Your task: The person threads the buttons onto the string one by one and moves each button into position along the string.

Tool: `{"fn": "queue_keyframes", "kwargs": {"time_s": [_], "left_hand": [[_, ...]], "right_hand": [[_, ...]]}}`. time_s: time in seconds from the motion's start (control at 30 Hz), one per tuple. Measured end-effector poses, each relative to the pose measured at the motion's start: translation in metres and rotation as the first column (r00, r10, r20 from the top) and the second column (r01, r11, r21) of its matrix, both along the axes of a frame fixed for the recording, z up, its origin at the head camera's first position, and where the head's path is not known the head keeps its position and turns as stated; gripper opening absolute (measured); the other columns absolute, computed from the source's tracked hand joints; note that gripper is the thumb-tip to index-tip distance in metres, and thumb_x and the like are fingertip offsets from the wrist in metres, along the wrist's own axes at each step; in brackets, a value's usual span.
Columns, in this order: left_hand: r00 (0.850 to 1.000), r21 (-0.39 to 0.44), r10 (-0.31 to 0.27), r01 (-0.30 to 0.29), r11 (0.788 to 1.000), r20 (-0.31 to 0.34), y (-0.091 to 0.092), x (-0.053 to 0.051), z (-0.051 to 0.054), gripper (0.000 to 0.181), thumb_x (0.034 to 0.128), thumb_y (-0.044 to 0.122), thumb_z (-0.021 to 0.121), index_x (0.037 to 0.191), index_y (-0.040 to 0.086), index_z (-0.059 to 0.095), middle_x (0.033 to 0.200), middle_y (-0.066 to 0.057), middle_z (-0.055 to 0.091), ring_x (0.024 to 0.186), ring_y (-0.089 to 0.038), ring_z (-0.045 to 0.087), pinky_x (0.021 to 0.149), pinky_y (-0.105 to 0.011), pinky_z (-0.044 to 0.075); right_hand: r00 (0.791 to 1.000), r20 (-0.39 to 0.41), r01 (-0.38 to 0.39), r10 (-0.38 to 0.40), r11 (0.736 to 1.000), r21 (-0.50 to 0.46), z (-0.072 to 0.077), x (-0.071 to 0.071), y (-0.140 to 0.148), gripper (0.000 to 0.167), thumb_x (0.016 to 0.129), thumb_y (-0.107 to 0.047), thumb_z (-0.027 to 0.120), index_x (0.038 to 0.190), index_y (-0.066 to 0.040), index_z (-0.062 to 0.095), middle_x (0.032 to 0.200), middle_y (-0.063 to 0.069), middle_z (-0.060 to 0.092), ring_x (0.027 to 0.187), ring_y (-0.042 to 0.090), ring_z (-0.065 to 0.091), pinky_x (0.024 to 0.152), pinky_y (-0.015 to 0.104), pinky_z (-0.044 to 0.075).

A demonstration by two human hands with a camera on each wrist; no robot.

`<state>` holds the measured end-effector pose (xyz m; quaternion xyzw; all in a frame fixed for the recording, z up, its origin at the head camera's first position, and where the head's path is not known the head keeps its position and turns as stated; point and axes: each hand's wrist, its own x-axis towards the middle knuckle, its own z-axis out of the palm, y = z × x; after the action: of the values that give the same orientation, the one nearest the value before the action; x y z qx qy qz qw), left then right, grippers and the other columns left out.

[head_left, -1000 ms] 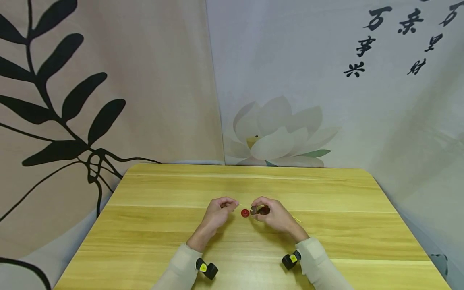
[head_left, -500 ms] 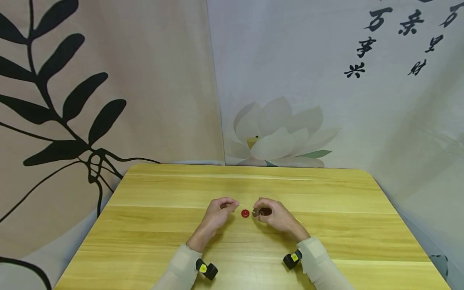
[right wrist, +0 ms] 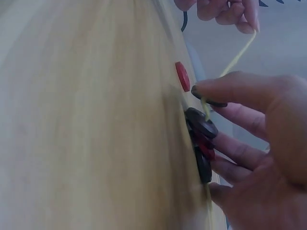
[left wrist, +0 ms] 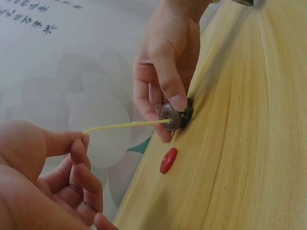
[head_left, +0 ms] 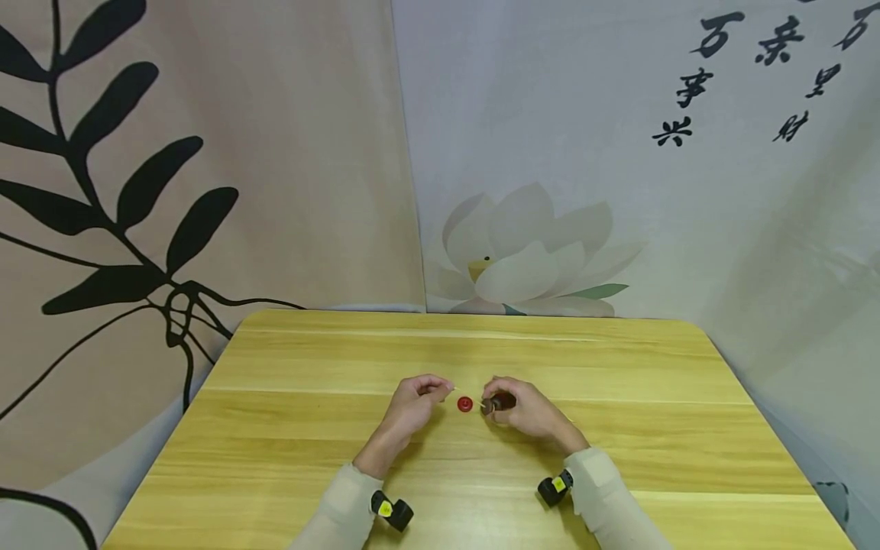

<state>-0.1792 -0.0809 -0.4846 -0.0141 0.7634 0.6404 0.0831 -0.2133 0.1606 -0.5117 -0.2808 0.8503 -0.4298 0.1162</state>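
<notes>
My left hand [head_left: 417, 401] pinches the end of a yellow string [left wrist: 124, 125] between thumb and index finger. In the left wrist view the string runs taut into a hole of a round brown button [left wrist: 168, 115]. That button is pinched in my right hand [head_left: 522, 409], low over the table. More buttons sit stacked along the string by my right fingers in the right wrist view: a dark brown one [right wrist: 201, 122], a red one [right wrist: 206, 147] and a black one [right wrist: 203, 165]. A loose red button [head_left: 464, 404] lies on the table between my hands, touched by neither.
The wooden table [head_left: 289, 428] reaches back to a curtain printed with a flower. The string's other end [head_left: 567, 418] trails out behind my right hand. Each forearm carries a black wrist camera [head_left: 393, 511].
My right hand has drawn slightly to the right with the brown button, widening the gap from the loose red button. The left hand stays in place, still pinching the string.
</notes>
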Motion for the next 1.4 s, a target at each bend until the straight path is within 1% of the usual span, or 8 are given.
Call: {"fn": "queue_keyframes", "kwargs": {"time_s": [0.1, 0.23, 0.33, 0.5, 0.73, 0.9, 1.0, 1.4], "left_hand": [[1.000, 0.002, 0.002, -0.002, 1.000, 0.007, -0.0001, 0.0007, 0.0007, 0.030, 0.0970, 0.026, 0.064, 0.108, -0.002, 0.069, 0.101, -0.013, 0.064, 0.093, -0.029, 0.056, 0.072, -0.029, 0.043], [1.000, -0.002, 0.003, -0.003, 1.000, 0.019, -0.0009, 0.0002, 0.0020, 0.029, 0.0971, 0.026, 0.064, 0.107, -0.001, 0.069, 0.103, -0.016, 0.064, 0.093, -0.029, 0.056, 0.072, -0.028, 0.043], [1.000, -0.008, 0.002, -0.002, 1.000, 0.013, -0.0019, -0.0016, 0.0026, 0.028, 0.0973, 0.026, 0.064, 0.107, 0.001, 0.070, 0.103, -0.017, 0.064, 0.093, -0.030, 0.056, 0.071, -0.028, 0.043], [1.000, -0.009, 0.007, -0.007, 1.000, 0.001, -0.0035, -0.0043, 0.0035, 0.026, 0.0973, 0.026, 0.064, 0.106, 0.003, 0.071, 0.104, -0.018, 0.064, 0.092, -0.029, 0.057, 0.071, -0.029, 0.043], [1.000, -0.006, 0.019, -0.019, 1.000, 0.009, -0.0059, -0.0052, 0.0043, 0.026, 0.0972, 0.025, 0.064, 0.107, 0.001, 0.071, 0.106, -0.017, 0.065, 0.090, -0.028, 0.055, 0.069, -0.027, 0.042], [1.000, 0.007, 0.016, -0.016, 1.000, 0.017, -0.0073, -0.0042, 0.0048, 0.027, 0.0975, 0.025, 0.064, 0.108, 0.001, 0.070, 0.107, -0.018, 0.064, 0.088, -0.026, 0.053, 0.068, -0.026, 0.041], [1.000, 0.009, 0.012, -0.012, 1.000, 0.019, -0.0077, -0.0034, 0.0043, 0.029, 0.0977, 0.026, 0.064, 0.109, 0.000, 0.070, 0.106, -0.018, 0.064, 0.088, -0.026, 0.054, 0.067, -0.025, 0.041], [1.000, 0.015, 0.009, -0.010, 1.000, 0.017, -0.0095, -0.0005, 0.0049, 0.028, 0.0978, 0.026, 0.063, 0.108, 0.000, 0.070, 0.107, -0.019, 0.064, 0.091, -0.029, 0.055, 0.071, -0.029, 0.043]], "right_hand": [[1.000, 0.018, 0.003, -0.003, 1.000, -0.009, 0.0007, 0.0000, 0.0002, 0.027, 0.086, 0.000, 0.073, 0.108, -0.012, 0.065, 0.117, 0.004, 0.064, 0.109, 0.024, 0.059, 0.094, 0.043, 0.049], [0.999, 0.045, 0.029, -0.029, 1.000, -0.006, -0.0003, -0.0013, 0.0020, 0.027, 0.086, -0.003, 0.074, 0.109, -0.013, 0.066, 0.129, 0.010, 0.061, 0.125, 0.033, 0.054, 0.104, 0.051, 0.042], [0.997, 0.058, 0.048, -0.048, 0.999, 0.001, -0.0008, -0.0033, 0.0039, 0.027, 0.086, -0.005, 0.075, 0.110, -0.015, 0.066, 0.135, 0.012, 0.059, 0.133, 0.036, 0.047, 0.109, 0.054, 0.037], [0.995, 0.075, 0.061, -0.062, 0.998, 0.012, -0.0002, -0.0068, 0.0067, 0.028, 0.085, -0.004, 0.075, 0.109, -0.016, 0.067, 0.138, 0.012, 0.058, 0.140, 0.037, 0.040, 0.113, 0.056, 0.030], [0.990, 0.122, 0.078, -0.076, 0.997, -0.014, 0.0029, -0.0089, 0.0064, 0.027, 0.086, -0.003, 0.074, 0.110, -0.013, 0.068, 0.141, 0.014, 0.056, 0.139, 0.039, 0.040, 0.112, 0.056, 0.032], [0.989, 0.123, 0.083, -0.078, 0.996, -0.032, 0.0014, -0.0084, 0.0049, 0.026, 0.085, -0.002, 0.074, 0.108, -0.013, 0.068, 0.139, 0.015, 0.057, 0.139, 0.039, 0.041, 0.112, 0.057, 0.031], [0.988, 0.127, 0.089, -0.085, 0.996, -0.024, -0.0008, -0.0079, 0.0045, 0.027, 0.084, -0.002, 0.075, 0.107, -0.015, 0.068, 0.139, 0.012, 0.058, 0.140, 0.038, 0.040, 0.113, 0.057, 0.029], [0.987, 0.137, 0.085, -0.081, 0.996, -0.018, -0.0045, -0.0066, 0.0062, 0.028, 0.083, 0.000, 0.076, 0.105, -0.016, 0.068, 0.139, 0.010, 0.059, 0.142, 0.036, 0.038, 0.114, 0.055, 0.028]]}}
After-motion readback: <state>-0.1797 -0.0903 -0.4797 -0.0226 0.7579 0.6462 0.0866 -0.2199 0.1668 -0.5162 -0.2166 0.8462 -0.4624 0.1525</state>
